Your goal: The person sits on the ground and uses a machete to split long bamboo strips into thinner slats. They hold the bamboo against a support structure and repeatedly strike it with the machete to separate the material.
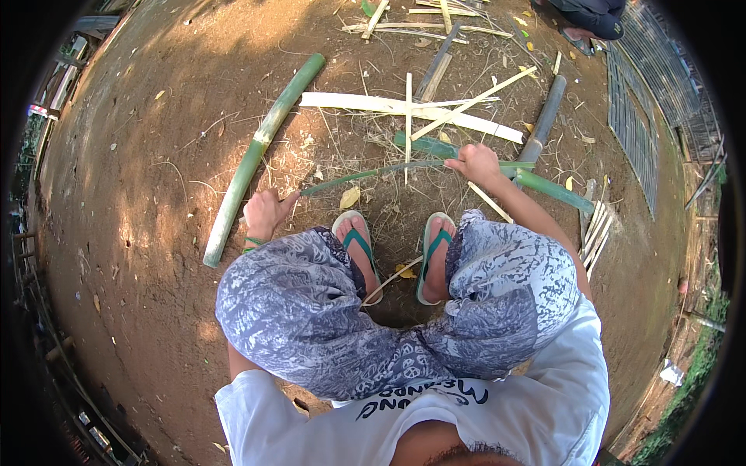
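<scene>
A thin green bamboo strip [365, 176] stretches between my two hands, bowed slightly upward, in front of my sandalled feet. My left hand [266, 212] is closed around its left end, beside my left knee. Farther out and to the right, my right hand [476, 165] pinches the other end with thumb and fingers. Just beyond my right hand lies a green bamboo piece [423, 144], partly hidden by that hand. A wide pale bamboo slat [353, 102] lies farther off, with narrow pale strips [409, 128] crossing over it.
A thick green bamboo pole [252, 159] lies on the left. To the right are a dark pole [550, 109], a green bamboo length [556, 189] and a bundle of pale strips [597, 237]. Another person [590, 19] is at the top right, near a slatted panel [631, 124].
</scene>
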A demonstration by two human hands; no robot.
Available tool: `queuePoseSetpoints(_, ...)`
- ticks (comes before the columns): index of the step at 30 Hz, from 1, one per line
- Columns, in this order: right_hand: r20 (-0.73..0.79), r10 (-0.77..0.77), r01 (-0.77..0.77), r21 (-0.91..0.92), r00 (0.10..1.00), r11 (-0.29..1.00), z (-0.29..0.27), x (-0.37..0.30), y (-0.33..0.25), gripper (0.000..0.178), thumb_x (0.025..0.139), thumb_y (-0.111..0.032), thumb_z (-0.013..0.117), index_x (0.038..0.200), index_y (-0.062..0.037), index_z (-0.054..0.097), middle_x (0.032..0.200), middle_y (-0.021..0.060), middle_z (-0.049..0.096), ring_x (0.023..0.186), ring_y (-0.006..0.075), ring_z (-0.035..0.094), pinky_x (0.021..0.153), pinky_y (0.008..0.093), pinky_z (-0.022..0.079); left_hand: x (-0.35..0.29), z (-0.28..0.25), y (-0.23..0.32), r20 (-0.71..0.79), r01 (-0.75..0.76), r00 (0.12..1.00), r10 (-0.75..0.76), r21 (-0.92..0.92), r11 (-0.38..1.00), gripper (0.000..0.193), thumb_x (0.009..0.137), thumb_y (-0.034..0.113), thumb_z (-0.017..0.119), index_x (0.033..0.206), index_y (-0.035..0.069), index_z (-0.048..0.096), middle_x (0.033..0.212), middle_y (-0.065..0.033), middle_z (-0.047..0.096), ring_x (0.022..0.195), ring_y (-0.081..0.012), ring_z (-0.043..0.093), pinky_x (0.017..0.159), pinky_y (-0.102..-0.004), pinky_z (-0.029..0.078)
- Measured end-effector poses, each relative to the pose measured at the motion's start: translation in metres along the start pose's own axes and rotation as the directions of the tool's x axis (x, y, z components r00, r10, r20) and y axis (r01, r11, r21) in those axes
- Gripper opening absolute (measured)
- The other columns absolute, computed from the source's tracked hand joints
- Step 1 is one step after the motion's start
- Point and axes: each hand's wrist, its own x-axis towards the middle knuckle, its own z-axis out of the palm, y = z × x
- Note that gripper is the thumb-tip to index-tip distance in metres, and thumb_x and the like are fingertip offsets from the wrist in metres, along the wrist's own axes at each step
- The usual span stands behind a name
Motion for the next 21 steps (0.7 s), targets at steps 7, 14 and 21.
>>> queuePoseSetpoints(7, 0.228, -0.161, 0.106, 0.236, 0.96, 0.966, 0.058, 0.036, 0.007, 0.034, 0.085, -0.043, 0.074, 0.081, -0.0092, 0.074, 0.072, 0.0129, 0.071, 0.072, 0.028, 0.071, 0.069, 0.0428, 0.054, 0.003, 0.06, -0.051, 0.018, 0.23, 0.973, -0.232, 0.065, 0.971, 0.076, 0.078, 0.077, 0.062, 0.09, 0.003, 0.073, 0.084, -0.022, 0.072, 0.089, -0.0374, 0.072, 0.081, -0.05, 0.054)
queuePoseSetpoints(14, 0.073, 0.053, -0.058, 0.061, 0.996, 0.996, 0.09, 0.03, 0.004, 0.034, 0.084, -0.042, 0.074, 0.078, -0.0091, 0.073, 0.074, 0.015, 0.071, 0.076, 0.0341, 0.07, 0.072, 0.0456, 0.054, 0.005, 0.08, 0.009, -0.09, 0.178, 0.983, -0.162, 0.215, 0.96, 0.085, 0.088, 0.072, 0.053, 0.143, 0.007, 0.049, 0.133, -0.0231, 0.054, 0.129, -0.0383, 0.048, 0.114, -0.0548, 0.026)
queuePoseSetpoints(21, 0.014, 0.05, -0.05, -0.003, 0.999, 0.999, 0.086, 0.023, -0.004, 0.029, 0.085, -0.035, 0.074, 0.079, -0.0071, 0.072, 0.074, 0.0162, 0.071, 0.076, 0.0344, 0.07, 0.077, 0.0482, 0.051, 0.008, 0.1, 0.056, -0.233, -0.253, 0.949, 0.214, -0.152, 0.956, 0.056, 0.088, 0.045, 0.07, 0.13, 0.011, 0.058, 0.126, -0.0186, 0.055, 0.121, -0.0371, 0.05, 0.108, -0.0512, 0.034)
